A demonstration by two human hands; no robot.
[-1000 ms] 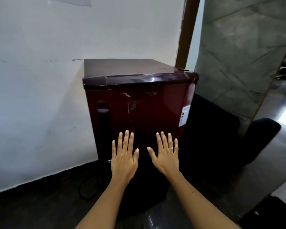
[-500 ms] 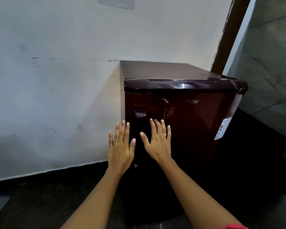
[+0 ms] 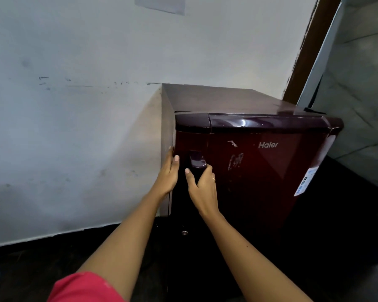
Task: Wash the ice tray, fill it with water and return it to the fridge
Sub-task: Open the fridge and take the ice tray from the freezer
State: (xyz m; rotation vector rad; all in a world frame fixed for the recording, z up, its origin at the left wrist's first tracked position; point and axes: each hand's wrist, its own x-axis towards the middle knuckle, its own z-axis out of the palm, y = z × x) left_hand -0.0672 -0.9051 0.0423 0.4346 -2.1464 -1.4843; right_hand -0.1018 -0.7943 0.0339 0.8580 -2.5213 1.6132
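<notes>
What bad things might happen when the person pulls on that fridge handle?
1. The fridge looks small and sits on the floor, so a hard tug by the right hand on the handle might drag or tip it.
2. The left hand rests at the door's edge by the seam; fingers could get pinched if the door snaps back.
3. The door may swing towards the wall and bump it.

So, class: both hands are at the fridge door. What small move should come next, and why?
Probably pull the handle outward with the right hand. Its fingers already curl around it, the left hand braces the fridge at its side edge, and the door looks shut.
</notes>
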